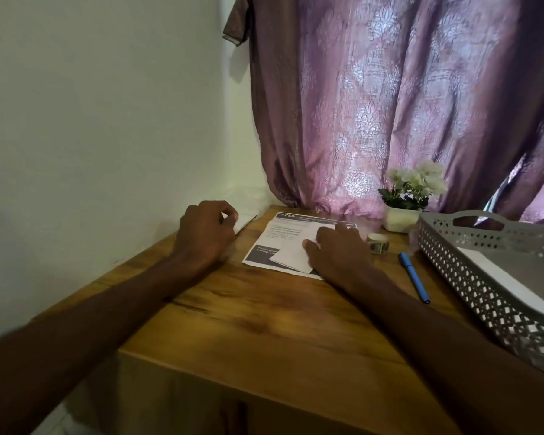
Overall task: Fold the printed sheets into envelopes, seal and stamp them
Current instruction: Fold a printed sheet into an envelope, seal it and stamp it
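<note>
A printed sheet point(274, 243) with dark header bands lies flat at the far side of the wooden table point(264, 324). On top of it rests a folded white paper point(292, 254). My right hand point(336, 249) lies palm down on that folded paper, fingers spread, pressing it. My left hand point(206, 232) hovers at the table's far left edge with its fingers curled around the end of a white envelope point(247, 222) that lies along the wall. A roll of stamps point(377, 242) sits just right of my right hand.
A blue pen point(413, 276) lies right of the sheet. A grey perforated tray point(484, 277) holding white paper fills the right side. A small pot of white flowers point(404, 199) stands at the back before a purple curtain. A wall borders the left.
</note>
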The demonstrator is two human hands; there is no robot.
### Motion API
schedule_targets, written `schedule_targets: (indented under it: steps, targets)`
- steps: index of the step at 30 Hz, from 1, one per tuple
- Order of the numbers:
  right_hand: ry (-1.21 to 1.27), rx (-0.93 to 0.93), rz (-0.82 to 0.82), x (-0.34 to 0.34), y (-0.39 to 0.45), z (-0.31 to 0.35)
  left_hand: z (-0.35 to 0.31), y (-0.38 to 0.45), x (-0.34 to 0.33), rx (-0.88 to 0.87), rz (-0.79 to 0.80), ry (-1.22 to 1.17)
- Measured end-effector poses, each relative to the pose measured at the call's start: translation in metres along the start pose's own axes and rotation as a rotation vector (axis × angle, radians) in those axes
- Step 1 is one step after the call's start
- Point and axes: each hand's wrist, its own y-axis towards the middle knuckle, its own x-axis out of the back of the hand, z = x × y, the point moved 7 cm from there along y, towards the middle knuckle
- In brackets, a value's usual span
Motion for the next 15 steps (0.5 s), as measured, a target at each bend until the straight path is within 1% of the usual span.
schedule_targets:
  steps: [2, 5, 8, 10, 12, 15]
  targets:
    - [-0.014, 0.023, -0.073, 0.007, 0.002, 0.001, 0.017, 0.012, 0.009, -0.065, -0.003, 0.072]
    - [-0.002, 0.094, -0.231, 0.023, 0.004, 0.008, 0.049, 0.025, 0.013, -0.151, 0.067, 0.257]
    - [0.074, 0.185, -0.321, 0.03, 0.005, 0.025, 0.063, 0.029, 0.009, -0.171, 0.087, 0.299]
    - [0.178, 0.237, -0.358, 0.031, 0.005, 0.042, 0.064, 0.029, 0.002, -0.21, 0.12, 0.361]
    - [0.256, 0.313, -0.356, 0.028, 0.006, 0.066, 0.066, 0.028, -0.004, -0.231, 0.162, 0.426]
    - [0.229, 0.396, -0.227, 0.011, 0.019, 0.107, 0.066, 0.028, -0.008, -0.246, 0.22, 0.485]
